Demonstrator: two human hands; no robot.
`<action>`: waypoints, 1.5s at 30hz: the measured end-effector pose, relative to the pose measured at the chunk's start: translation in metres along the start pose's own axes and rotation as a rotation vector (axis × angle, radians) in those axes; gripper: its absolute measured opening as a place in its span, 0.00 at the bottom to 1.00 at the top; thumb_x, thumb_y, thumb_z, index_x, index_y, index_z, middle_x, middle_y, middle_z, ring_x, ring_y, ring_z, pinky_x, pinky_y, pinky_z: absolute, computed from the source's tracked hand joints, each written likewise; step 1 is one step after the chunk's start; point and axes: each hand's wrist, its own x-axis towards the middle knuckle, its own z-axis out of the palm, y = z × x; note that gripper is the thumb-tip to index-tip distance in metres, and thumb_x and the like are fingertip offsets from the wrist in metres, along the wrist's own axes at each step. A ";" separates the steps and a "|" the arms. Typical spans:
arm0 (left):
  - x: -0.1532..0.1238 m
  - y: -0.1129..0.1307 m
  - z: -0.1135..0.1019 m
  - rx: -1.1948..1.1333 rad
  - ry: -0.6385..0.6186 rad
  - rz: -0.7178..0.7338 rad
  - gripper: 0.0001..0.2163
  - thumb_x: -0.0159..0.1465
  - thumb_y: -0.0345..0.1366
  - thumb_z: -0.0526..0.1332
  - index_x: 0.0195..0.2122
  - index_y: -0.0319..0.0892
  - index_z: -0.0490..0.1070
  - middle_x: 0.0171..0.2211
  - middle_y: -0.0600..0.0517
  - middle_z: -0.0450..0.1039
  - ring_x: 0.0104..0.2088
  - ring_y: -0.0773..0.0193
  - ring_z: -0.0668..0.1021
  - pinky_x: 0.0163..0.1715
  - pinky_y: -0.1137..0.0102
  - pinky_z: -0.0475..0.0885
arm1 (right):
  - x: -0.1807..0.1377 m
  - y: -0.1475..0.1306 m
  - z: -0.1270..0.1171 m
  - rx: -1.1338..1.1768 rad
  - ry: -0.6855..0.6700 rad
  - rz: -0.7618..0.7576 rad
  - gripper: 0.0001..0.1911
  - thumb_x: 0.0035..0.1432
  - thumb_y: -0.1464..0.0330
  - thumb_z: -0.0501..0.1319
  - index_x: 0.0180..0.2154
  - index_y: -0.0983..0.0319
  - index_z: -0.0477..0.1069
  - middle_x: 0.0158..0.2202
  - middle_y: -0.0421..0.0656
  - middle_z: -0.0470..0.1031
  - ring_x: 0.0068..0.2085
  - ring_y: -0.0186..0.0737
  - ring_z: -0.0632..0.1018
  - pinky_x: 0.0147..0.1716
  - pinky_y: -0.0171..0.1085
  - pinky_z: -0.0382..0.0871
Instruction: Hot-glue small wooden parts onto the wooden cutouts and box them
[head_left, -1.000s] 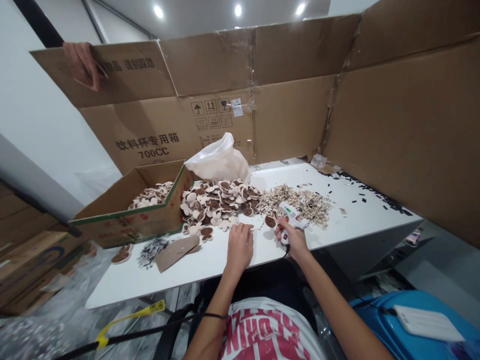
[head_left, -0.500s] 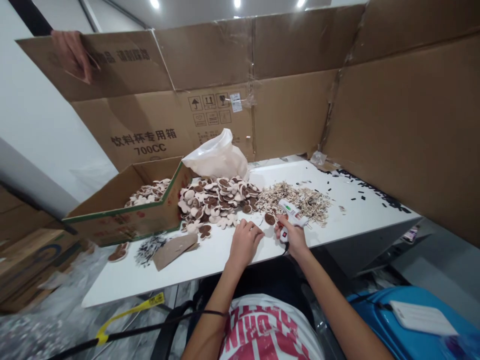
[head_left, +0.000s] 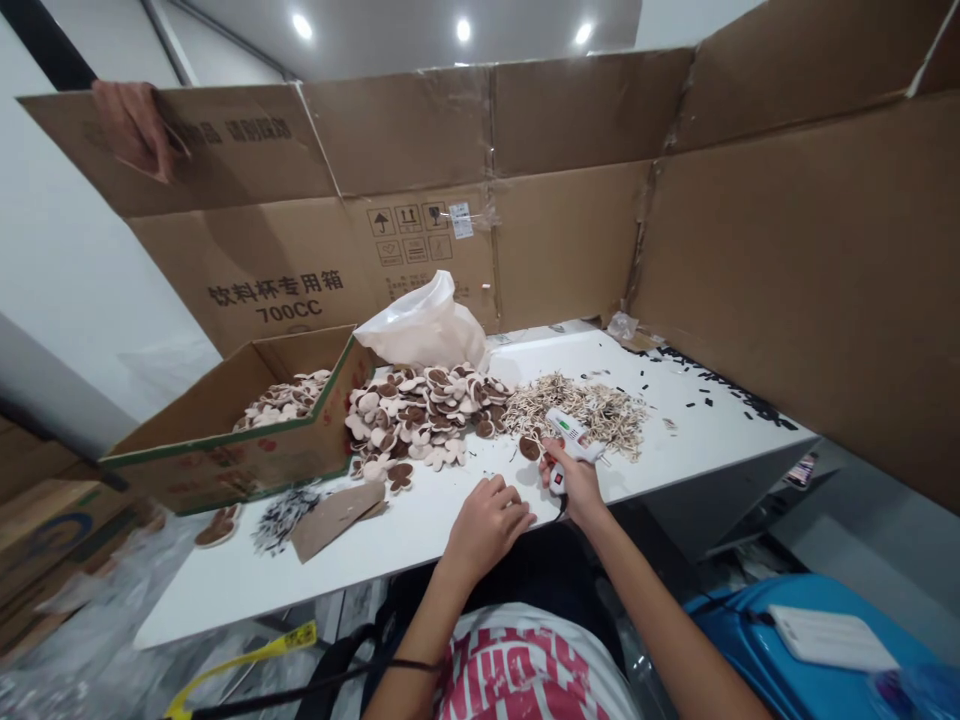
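My right hand [head_left: 576,485] is wrapped round a white hot glue gun [head_left: 571,428], held low over the table with its nozzle pointing to the right. Just past those fingers lies a brown felt piece [head_left: 529,447] with a pale outline. My left hand [head_left: 486,528] rests at the table's front edge with its fingers curled in; whatever may be in them is hidden. A heap of cream and brown felt shapes [head_left: 412,410] lies beyond my left hand. Behind the glue gun spreads a pile of short cream strips [head_left: 600,405].
An open carton [head_left: 225,465] at the left holds more felt shapes. Near it lie brown card pieces [head_left: 337,518] and dark thin scraps [head_left: 281,518]. A white plastic bag [head_left: 427,325] stands behind the heap. Cardboard walls [head_left: 577,240] enclose the back; another person's hand [head_left: 135,125] grips the top.
My left hand has drawn back slightly toward me, its fingers more curled. The right hand keeps its hold on the glue gun. The whole view has shifted slightly.
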 end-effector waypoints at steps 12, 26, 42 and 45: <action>-0.007 0.002 -0.003 -0.216 0.087 -0.202 0.06 0.75 0.32 0.57 0.43 0.44 0.74 0.38 0.47 0.77 0.41 0.55 0.74 0.42 0.61 0.71 | 0.002 0.002 -0.001 0.006 -0.017 0.001 0.23 0.48 0.52 0.78 0.31 0.60 0.73 0.21 0.39 0.76 0.16 0.34 0.71 0.16 0.33 0.63; -0.012 0.009 -0.001 -0.196 -0.009 -0.023 0.04 0.73 0.34 0.62 0.40 0.44 0.76 0.34 0.48 0.78 0.38 0.57 0.77 0.39 0.63 0.74 | 0.001 0.001 0.000 0.017 -0.016 -0.006 0.22 0.48 0.53 0.78 0.30 0.60 0.72 0.21 0.39 0.76 0.15 0.33 0.71 0.15 0.32 0.62; 0.044 -0.007 0.012 -1.293 0.477 -0.860 0.19 0.55 0.47 0.78 0.41 0.40 0.83 0.37 0.46 0.83 0.35 0.62 0.83 0.42 0.67 0.79 | 0.002 -0.002 0.000 0.009 -0.024 0.023 0.23 0.46 0.52 0.78 0.31 0.60 0.73 0.20 0.39 0.76 0.16 0.34 0.72 0.15 0.33 0.65; 0.041 -0.008 0.021 -1.350 0.510 -0.912 0.20 0.53 0.46 0.79 0.41 0.39 0.83 0.37 0.46 0.83 0.35 0.62 0.84 0.42 0.67 0.79 | 0.001 -0.003 0.001 0.002 -0.025 0.017 0.24 0.45 0.52 0.78 0.31 0.61 0.73 0.20 0.40 0.76 0.16 0.34 0.72 0.15 0.33 0.64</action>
